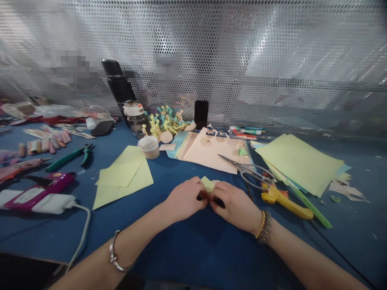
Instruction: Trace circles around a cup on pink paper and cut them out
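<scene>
A small piece of pale yellow-green paper (pixel 207 184) is pinched between both hands, low over the blue table (pixel 181 249). My left hand (pixel 188 200) has its fingers closed on the paper's left side. From the right, my right hand (pixel 234 203) grips the same piece, and the fingertips of the two hands nearly meet. Most of the paper is hidden behind the fingers. Just beyond the hands lie scissors (pixel 244 169) with open handles to the right, resting partly on cut pink paper (pixel 211 151).
Yellow-green sheets (pixel 127 173) lie at left, a larger stack (pixel 302 161) at right. A yellow glue gun (pixel 286 201) and green cutter (pixel 313 209) are near my right forearm. A white tub (pixel 149 147), green pliers (pixel 69 157) and purple power strip (pixel 45 191) stand left.
</scene>
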Tool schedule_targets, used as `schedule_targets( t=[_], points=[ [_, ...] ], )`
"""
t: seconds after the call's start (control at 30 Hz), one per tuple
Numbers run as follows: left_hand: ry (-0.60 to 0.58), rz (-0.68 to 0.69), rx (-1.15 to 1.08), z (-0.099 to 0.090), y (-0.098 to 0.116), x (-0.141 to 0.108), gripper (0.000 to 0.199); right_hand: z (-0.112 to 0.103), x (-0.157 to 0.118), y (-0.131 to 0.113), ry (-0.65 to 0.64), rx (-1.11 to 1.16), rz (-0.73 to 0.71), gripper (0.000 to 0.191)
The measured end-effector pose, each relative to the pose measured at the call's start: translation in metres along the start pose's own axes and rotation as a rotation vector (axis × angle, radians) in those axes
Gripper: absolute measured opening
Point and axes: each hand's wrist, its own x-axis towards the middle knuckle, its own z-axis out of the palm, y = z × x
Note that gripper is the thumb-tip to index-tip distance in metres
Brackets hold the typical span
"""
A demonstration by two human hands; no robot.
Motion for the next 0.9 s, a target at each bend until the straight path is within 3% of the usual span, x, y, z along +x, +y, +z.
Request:
schedule_targets(
  t=[0.2,0.47,0.67,0.9],
  points=[
    [0.042,0.053,-0.031,-0.001,-0.004,-0.008,0.014,-0.002,0.002,0.004,-0.013,0.084,0.026,0.006],
    [0.115,0.168,-0.006,0.006,-0.006,-0.031,0.029,-0.002,0.003,0.006,-0.027,0.112,0.035,0.009],
    [0.165,0.259,0.118,0.015,-0.008,-0.032,0.029,0.0,0.002,0.008,-0.026,0.113,0.033,0.007],
    [0.16,0.238,0.172,0.018,-0.008,-0.029,0.026,-0.005,0.002,0.013,-0.055,0.175,0.014,0.006]
  ],
)
